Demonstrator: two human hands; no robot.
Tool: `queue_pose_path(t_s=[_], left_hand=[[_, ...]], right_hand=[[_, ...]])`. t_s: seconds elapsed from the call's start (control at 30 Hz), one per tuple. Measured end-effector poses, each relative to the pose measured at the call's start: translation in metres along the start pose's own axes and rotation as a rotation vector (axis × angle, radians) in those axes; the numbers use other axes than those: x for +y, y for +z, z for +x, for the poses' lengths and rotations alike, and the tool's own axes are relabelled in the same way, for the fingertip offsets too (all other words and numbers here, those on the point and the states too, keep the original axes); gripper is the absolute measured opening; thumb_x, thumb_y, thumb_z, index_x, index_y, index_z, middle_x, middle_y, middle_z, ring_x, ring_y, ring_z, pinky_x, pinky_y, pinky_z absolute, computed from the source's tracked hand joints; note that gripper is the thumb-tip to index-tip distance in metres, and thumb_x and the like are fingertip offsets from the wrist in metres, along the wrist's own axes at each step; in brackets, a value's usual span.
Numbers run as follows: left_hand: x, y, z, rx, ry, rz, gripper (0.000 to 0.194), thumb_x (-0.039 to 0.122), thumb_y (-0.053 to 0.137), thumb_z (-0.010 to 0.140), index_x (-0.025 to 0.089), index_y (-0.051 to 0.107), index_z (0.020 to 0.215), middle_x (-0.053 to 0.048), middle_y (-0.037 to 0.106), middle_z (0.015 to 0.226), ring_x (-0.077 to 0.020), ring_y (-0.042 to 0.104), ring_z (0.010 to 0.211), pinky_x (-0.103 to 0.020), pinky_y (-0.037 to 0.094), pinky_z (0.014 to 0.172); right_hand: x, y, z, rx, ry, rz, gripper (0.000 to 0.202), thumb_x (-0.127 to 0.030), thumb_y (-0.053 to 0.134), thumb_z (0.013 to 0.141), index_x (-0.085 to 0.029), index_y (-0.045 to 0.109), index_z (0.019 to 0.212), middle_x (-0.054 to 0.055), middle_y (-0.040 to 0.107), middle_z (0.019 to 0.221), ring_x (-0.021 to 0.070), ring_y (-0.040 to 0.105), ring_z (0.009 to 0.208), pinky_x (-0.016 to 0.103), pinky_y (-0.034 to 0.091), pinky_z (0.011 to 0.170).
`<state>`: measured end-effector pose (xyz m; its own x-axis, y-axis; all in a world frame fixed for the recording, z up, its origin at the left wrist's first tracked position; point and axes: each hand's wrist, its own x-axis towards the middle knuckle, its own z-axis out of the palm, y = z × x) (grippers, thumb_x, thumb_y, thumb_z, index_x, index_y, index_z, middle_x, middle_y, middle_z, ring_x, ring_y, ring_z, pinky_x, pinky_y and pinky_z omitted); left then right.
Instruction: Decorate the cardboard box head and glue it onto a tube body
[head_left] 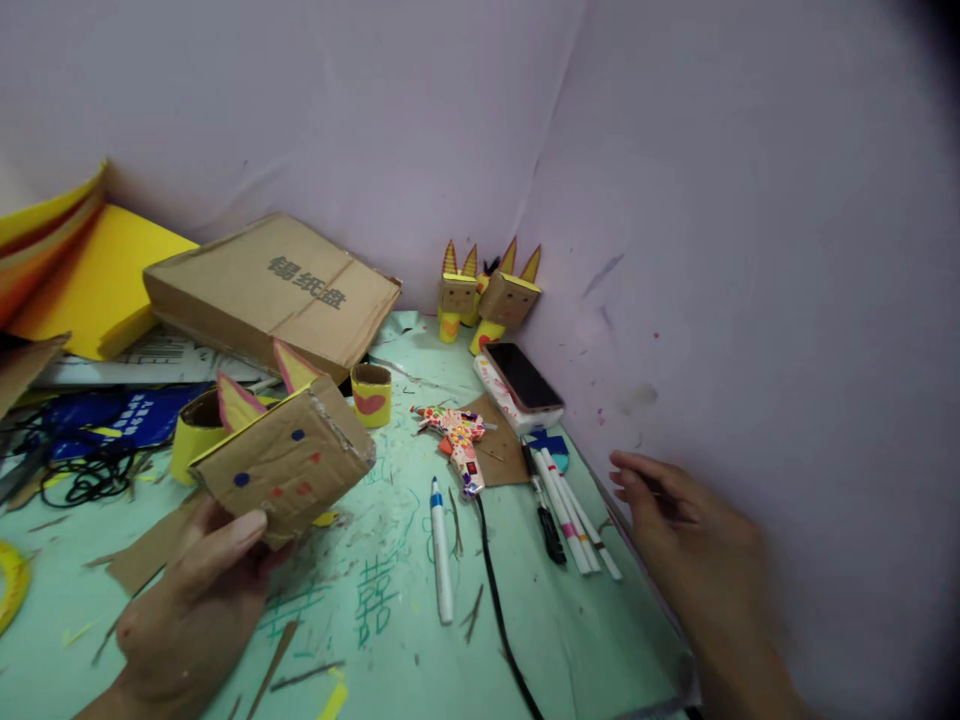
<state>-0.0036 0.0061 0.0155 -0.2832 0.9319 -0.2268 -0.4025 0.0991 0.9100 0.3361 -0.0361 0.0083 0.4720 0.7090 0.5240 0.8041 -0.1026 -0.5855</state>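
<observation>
My left hand [199,600] is closed round the lower edge of a cardboard animal head [289,455], thumb on its front. The head is tilted, with blue dot eyes, small red marks and two yellow pointed ears edged in pink. Just behind it stand a yellow paper-covered ring [193,445] and a smaller yellow tube with a red heart [371,398]. My right hand [686,535] hovers near the table's right edge, fingers loosely stretched and nothing visible in them. Several white markers [574,520] and a black pen [546,510] lie closest to it.
A patterned glue gun [461,445] with a black cord lies mid-table, beside a blue-tipped marker [441,560]. A phone [523,377] rests on a white packet. Finished cardboard figures [510,298] stand in the wall corner. A flat cardboard box [274,290] and yellow sheets [139,270] occupy the back left.
</observation>
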Motion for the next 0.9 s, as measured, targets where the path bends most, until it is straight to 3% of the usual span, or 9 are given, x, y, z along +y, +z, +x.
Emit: queue_pose_path(t_s=[0.17, 0.27, 0.43, 0.57, 0.77, 0.9], left_hand=[[-0.002, 0.000, 0.004, 0.009, 0.082, -0.089, 0.056, 0.018, 0.074, 0.052, 0.033, 0.071, 0.106, 0.005, 0.074, 0.101, -0.0203, 0.066, 0.091, -0.018, 0.061, 0.064], [-0.002, 0.003, 0.003, 0.040, 0.046, -0.044, 0.055, 0.019, 0.075, 0.051, 0.033, 0.072, 0.104, 0.005, 0.073, 0.095, -0.0176, 0.063, 0.085, -0.014, 0.059, 0.057], [0.007, 0.008, -0.001, 0.053, 0.023, -0.038, 0.056, 0.023, 0.076, 0.047, 0.030, 0.073, 0.102, 0.005, 0.067, 0.078, -0.0116, 0.050, 0.058, -0.012, 0.051, 0.044], [0.008, 0.006, 0.000, 0.013, 0.019, -0.019, 0.059, 0.027, 0.078, 0.048, 0.028, 0.071, 0.106, 0.003, 0.068, 0.084, -0.0133, 0.055, 0.064, -0.013, 0.050, 0.045], [-0.002, 0.003, -0.002, -0.056, -0.021, 0.050, 0.054, 0.028, 0.079, 0.054, 0.024, 0.070, 0.107, 0.001, 0.072, 0.094, -0.0172, 0.061, 0.077, -0.015, 0.051, 0.052], [-0.003, 0.002, -0.003, -0.124, -0.018, 0.077, 0.045, 0.032, 0.081, 0.057, 0.023, 0.070, 0.101, 0.003, 0.069, 0.083, -0.0144, 0.056, 0.067, -0.015, 0.045, 0.047]], right_hand=[[-0.011, 0.009, 0.011, -0.048, -0.176, 0.002, 0.029, -0.034, 0.052, 0.084, -0.018, 0.075, 0.089, 0.008, 0.077, 0.084, 0.0232, 0.071, 0.069, 0.036, 0.057, 0.067], [-0.006, 0.017, 0.016, -0.160, -0.283, -0.002, 0.030, -0.027, 0.048, 0.084, -0.017, 0.075, 0.090, 0.008, 0.077, 0.086, 0.0224, 0.071, 0.070, 0.034, 0.057, 0.066], [0.008, 0.032, 0.020, -0.377, -0.433, -0.060, 0.033, -0.015, 0.045, 0.083, -0.020, 0.077, 0.091, 0.007, 0.074, 0.087, 0.0183, 0.069, 0.065, 0.028, 0.053, 0.059], [0.012, 0.043, 0.019, -0.516, -0.498, -0.208, 0.038, -0.007, 0.048, 0.081, -0.026, 0.077, 0.095, 0.006, 0.071, 0.091, 0.0178, 0.068, 0.068, 0.025, 0.049, 0.055], [-0.001, 0.048, 0.020, -0.606, -0.558, -0.340, 0.043, 0.000, 0.054, 0.079, -0.029, 0.075, 0.103, 0.005, 0.068, 0.096, 0.0199, 0.066, 0.081, 0.026, 0.048, 0.063], [-0.008, 0.050, 0.022, -0.619, -0.607, -0.361, 0.047, 0.003, 0.056, 0.076, -0.030, 0.075, 0.104, 0.005, 0.067, 0.097, 0.0191, 0.065, 0.082, 0.024, 0.044, 0.059]])
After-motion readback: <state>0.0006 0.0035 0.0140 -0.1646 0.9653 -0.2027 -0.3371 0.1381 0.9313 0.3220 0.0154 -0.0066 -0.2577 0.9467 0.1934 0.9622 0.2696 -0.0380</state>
